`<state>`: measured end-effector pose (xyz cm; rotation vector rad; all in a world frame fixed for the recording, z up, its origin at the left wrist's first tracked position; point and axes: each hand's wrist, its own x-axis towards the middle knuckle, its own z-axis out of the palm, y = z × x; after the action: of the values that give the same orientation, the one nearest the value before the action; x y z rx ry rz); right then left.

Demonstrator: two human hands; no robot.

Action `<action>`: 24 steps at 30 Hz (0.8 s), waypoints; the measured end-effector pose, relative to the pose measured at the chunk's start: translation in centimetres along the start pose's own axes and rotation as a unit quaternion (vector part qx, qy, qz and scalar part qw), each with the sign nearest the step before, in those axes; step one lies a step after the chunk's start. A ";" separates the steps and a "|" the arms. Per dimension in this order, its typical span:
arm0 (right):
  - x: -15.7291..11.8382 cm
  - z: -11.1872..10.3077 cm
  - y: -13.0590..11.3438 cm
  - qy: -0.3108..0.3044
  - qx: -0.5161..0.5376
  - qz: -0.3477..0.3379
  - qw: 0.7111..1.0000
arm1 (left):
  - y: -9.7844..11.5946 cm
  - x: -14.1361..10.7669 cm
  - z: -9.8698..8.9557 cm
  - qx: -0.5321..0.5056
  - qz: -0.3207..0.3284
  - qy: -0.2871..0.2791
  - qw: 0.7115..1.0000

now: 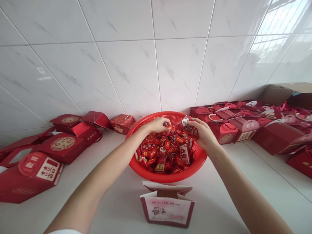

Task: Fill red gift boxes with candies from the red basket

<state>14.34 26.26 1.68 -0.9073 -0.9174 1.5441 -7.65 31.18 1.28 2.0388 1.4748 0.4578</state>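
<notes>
White-faced, maroon-edged paper bag [168, 211] stands open-mouthed at six o'clock, just beside a round red plastic basket [168, 178] of shiny red-wrapped sweets [167, 144]. At two o'clock over the basket, the right hand [204, 131] pinches a clear-and-red plastic packet [191, 130] between thumb and fingers. At eleven, the left hand [157, 125] curls nearly closed at the sweets; whether it grips one I cannot tell. The packet looks light, its film probably slippery, its filling perhaps firm; a hold across the middle should suit best. Farther out, dark-red cardboard boxes [60, 143] lie at nine o'clock and rope-handled red boxes [224, 131] toward three, before a white tiled wall [180, 74].
</notes>
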 end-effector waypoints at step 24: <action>0.0 0.1 0.0 0.002 -0.009 0.023 1.000 | 1.9 -0.5 -0.2 -0.374 0.047 0.049 0.925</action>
<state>14.23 26.22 1.71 -0.9504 -0.9143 1.5737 -6.56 30.33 2.66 1.4790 1.0193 1.0000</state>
